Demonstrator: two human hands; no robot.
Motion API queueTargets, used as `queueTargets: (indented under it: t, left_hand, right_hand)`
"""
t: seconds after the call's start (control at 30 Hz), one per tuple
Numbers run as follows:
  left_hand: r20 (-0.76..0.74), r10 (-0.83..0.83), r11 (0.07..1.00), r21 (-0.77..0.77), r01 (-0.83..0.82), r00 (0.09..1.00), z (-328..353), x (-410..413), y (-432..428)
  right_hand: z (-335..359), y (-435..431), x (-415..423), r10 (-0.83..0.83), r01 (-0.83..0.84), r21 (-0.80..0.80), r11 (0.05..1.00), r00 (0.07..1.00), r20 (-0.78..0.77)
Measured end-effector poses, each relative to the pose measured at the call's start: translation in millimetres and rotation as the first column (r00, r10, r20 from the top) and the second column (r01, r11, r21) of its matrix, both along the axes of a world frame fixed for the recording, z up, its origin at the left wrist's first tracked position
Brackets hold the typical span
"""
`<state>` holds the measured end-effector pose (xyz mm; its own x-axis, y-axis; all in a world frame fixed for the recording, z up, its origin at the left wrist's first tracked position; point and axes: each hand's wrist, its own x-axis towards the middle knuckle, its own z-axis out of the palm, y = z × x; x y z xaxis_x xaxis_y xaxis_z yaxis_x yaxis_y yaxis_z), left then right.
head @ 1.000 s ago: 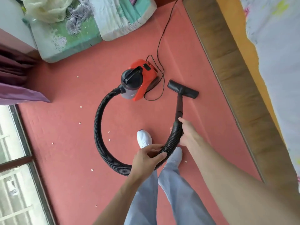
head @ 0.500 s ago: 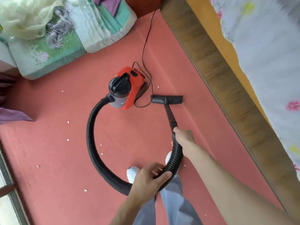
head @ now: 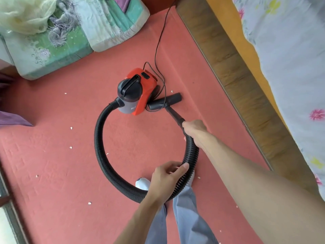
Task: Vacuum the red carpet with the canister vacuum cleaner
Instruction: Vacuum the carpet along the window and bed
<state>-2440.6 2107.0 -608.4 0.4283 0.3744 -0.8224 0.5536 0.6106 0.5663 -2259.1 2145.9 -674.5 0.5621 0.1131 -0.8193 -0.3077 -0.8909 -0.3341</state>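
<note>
Red carpet (head: 52, 173) carries the vacuum (head: 139, 90); nozzle (head: 173, 100) lies just beside it, under a cord (head: 156, 50) loop. Grip: right hand (head: 195, 131) curled round the wand (head: 173, 114), left hand (head: 165, 178) round the hose (head: 98, 138). Step, as judged: sweeping stroke. Next: clear the cord, steer toward scraps (head: 71, 128).

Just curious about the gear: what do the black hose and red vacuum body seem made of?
Hose: likely flexible plastic, matte black, closely ribbed and bent in a loop. Vacuum body: seemingly hard moulded plastic, smooth glossy red shell.
</note>
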Motion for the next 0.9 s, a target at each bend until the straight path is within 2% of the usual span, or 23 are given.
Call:
queueTargets:
  t: [0.13, 0.27, 0.4, 0.47, 0.53, 0.67, 0.8, 0.9]
  left_hand:
    - [0.033, 0.038, 0.999, -0.023, -0.037, 0.999, 3.6, 17.5, 7.2]
    - [0.049, -0.003, 1.000, -0.005, 0.004, 0.999, 6.5, 24.1, 8.0]
    - [0.031, -0.030, 0.999, -0.013, 0.031, 0.999, 5.2, 27.3, 5.7]
    - [0.026, -0.017, 0.999, -0.039, 0.018, 1.000, 3.1, 30.4, 4.7]
    - [0.028, 0.017, 0.997, -0.073, -0.015, 0.999, 3.0, 35.9, 4.0]
    - [0.022, 0.076, 0.991, -0.111, -0.073, 0.997, 3.9, 54.2, 7.4]
    - [0.004, 0.116, 0.986, -0.122, -0.114, 0.993, 2.9, 69.4, 10.7]
    - [-0.031, 0.188, 0.973, -0.132, -0.191, 0.982, 0.4, 74.4, 13.2]
  right_hand:
    - [11.1, 6.1, 17.2, -0.060, 0.060, 0.030, 0.998, 0.998, 0.004]
    - [14.0, -15.8, 31.8, -0.172, 0.173, 0.007, 0.985, 0.983, -0.057]
    - [7.6, -35.8, 35.8, -0.193, 0.193, -0.009, 0.981, 0.981, 0.006]
    - [5.3, -33.3, 38.1, -0.149, 0.151, -0.019, 0.988, 0.986, 0.072]
    - [1.0, -26.2, 43.4, -0.036, 0.041, -0.046, 0.998, 0.992, 0.119]
    - [-3.0, -7.3, 57.5, 0.119, -0.107, -0.089, 0.990, 0.983, 0.139]
    - [-14.5, 0.5, 70.3, 0.049, -0.046, -0.052, 0.998, 0.996, 0.074]
    - [-20.5, 3.7, 72.1, -0.119, 0.123, 0.047, 0.991, 0.991, -0.065]
